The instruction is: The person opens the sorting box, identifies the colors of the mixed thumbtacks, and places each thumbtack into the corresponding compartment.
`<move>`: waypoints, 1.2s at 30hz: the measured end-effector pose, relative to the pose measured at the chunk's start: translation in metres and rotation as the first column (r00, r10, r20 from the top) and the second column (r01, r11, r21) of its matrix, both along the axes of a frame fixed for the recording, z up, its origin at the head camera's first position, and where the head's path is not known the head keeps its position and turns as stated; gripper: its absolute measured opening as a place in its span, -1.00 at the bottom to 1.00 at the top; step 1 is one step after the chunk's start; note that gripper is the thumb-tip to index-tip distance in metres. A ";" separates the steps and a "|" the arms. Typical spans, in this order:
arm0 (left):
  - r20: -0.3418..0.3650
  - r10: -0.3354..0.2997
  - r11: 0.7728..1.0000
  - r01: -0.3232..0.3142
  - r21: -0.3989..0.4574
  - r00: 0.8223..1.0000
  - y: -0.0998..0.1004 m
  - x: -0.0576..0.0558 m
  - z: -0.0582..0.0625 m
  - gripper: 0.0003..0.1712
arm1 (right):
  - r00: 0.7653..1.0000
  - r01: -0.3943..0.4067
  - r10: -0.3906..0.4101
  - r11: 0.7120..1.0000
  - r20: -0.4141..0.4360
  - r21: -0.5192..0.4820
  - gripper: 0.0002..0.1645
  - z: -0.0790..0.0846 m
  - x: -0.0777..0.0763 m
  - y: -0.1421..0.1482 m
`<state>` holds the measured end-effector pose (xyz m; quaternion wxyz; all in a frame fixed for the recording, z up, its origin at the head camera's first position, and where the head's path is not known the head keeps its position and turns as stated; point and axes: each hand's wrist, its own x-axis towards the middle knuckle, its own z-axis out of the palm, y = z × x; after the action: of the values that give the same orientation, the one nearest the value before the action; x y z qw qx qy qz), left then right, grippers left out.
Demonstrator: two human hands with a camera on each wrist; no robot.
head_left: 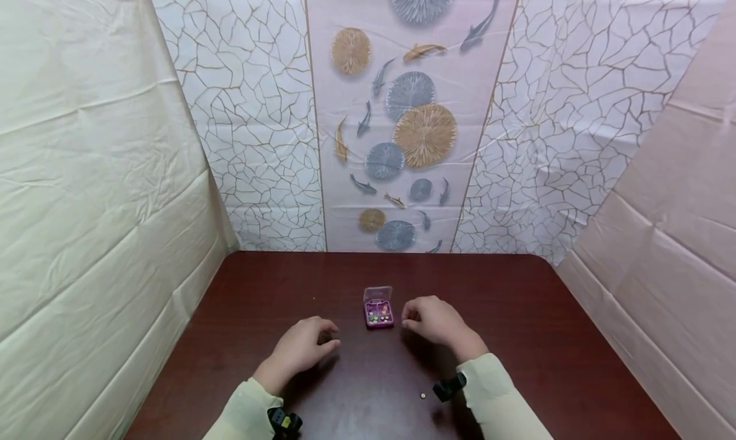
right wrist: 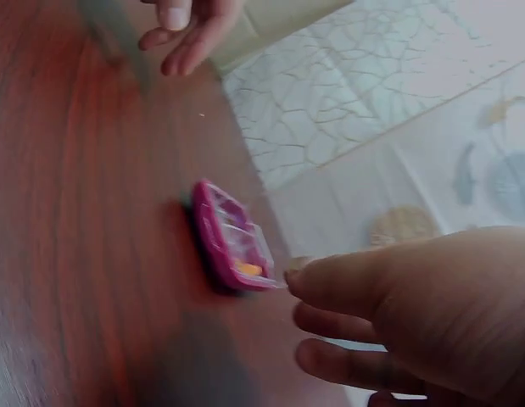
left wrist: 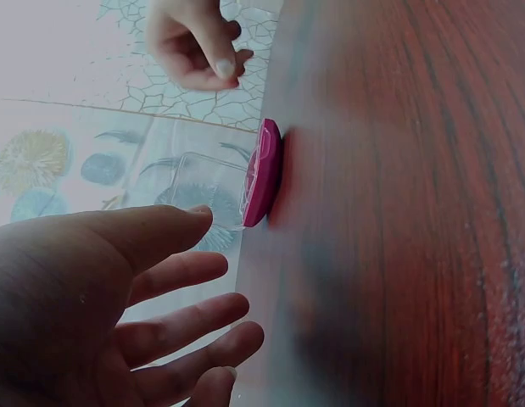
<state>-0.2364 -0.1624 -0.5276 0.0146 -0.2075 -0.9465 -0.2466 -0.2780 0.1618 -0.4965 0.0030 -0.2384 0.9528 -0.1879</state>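
Note:
A small magenta pill box (head_left: 379,321) sits on the table, its clear lid (head_left: 377,293) raised at the back. Several small coloured pieces lie in its compartments; their kind is too small to tell. To the left of the box is my left hand (head_left: 305,345), fingers apart and loosely bent, touching nothing. My right hand (head_left: 438,318) hovers just right of the box, fingers loosely curled, and no held thing shows. In the right wrist view an orange piece (right wrist: 248,269) shows inside the box. The left wrist view has the box (left wrist: 264,174) edge-on beyond the left fingertips.
A small round piece (head_left: 423,395) lies on the dark red-brown table (head_left: 356,389) near the right wrist. Farther left is a tiny pale speck (head_left: 314,297). Patterned cloth (head_left: 264,108) hangs behind the table, and plain cream cloth (head_left: 103,204) flanks it.

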 end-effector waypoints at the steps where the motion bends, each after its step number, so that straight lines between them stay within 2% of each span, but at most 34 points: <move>1: -0.011 0.002 1.000 -0.002 -0.004 1.000 0.000 0.000 0.000 -0.66 | 1.000 -0.011 0.011 1.000 0.012 -0.003 -0.94 0.003 0.002 0.004; 5: -0.032 0.000 1.000 0.000 -0.004 0.999 0.000 0.000 0.000 -0.68 | 0.994 -0.083 0.084 0.996 0.063 -0.016 -0.94 0.011 0.011 0.017; 11: -0.011 0.001 1.000 -0.001 -0.006 1.000 0.001 0.002 0.001 -0.68 | 0.961 -0.218 0.216 0.976 0.171 -0.006 -0.86 0.012 0.024 0.030; 17: 0.008 0.008 1.000 -0.008 -0.012 1.000 0.002 0.003 0.001 -0.67 | 0.926 -0.271 0.263 0.962 0.271 -0.007 -0.86 0.007 0.036 0.030; 22: 0.021 0.009 1.000 -0.009 -0.013 1.000 0.003 0.003 0.001 -0.66 | 0.884 -0.328 0.313 0.945 0.346 -0.015 -0.82 0.004 0.053 0.026; 24: 0.025 0.007 1.000 -0.007 -0.012 1.000 0.003 0.003 0.001 -0.66 | 0.875 -0.347 0.327 0.938 0.357 -0.009 -0.79 0.003 0.061 0.025; 29: 0.049 0.006 1.000 -0.005 -0.014 0.999 0.004 0.002 -0.001 -0.65 | 0.886 -0.343 0.318 0.939 0.339 0.015 -0.76 -0.001 0.070 0.022; 36: 0.055 0.000 1.000 0.000 -0.006 0.998 0.006 0.003 -0.001 -0.67 | 0.903 -0.327 0.302 0.945 0.305 0.030 -0.72 -0.004 0.073 0.017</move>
<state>-0.2330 -0.1566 -0.5284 -0.0121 -0.2006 -0.9474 -0.2492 -0.2051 0.1790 -0.5001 0.1857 -0.3578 0.8972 -0.1802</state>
